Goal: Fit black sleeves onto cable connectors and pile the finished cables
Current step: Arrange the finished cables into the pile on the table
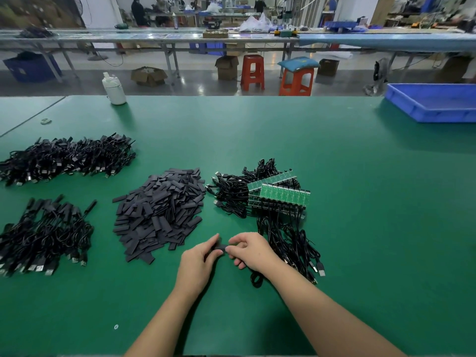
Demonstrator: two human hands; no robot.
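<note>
Two bare hands meet low over the green counter (334,176), pinching one black sleeve (222,247) between them. The left hand (199,261) grips the sleeve's left end with thumb and fingers closed around it; the right hand (251,251) holds the right end with its fingertips curled in, and whether a connector is already inside the sleeve cannot be told. A black cable (256,279) loops on the counter just below the right wrist.

Just behind the left hand lies a heap of loose black sleeves (159,212), flat dark strips piled in the middle of the counter. To its right sits a tangle of unfinished cables (237,191) attached to green circuit boards (280,194), with more black leads and USB plugs trailing down beside the right forearm.

On the left side are two piles of black cables: a near pile (43,238) with sleeved ends pointing away and USB plugs toward the viewer, and a far pile (67,158) behind it, well apart from the hands.

At the counter's far edge stands a white jug (114,88), and a blue tray (435,101) rests at the far right corner. Beyond the counter are red stools (253,70), cardboard boxes on the floor, long benches, and people working at the back of the room.
</note>
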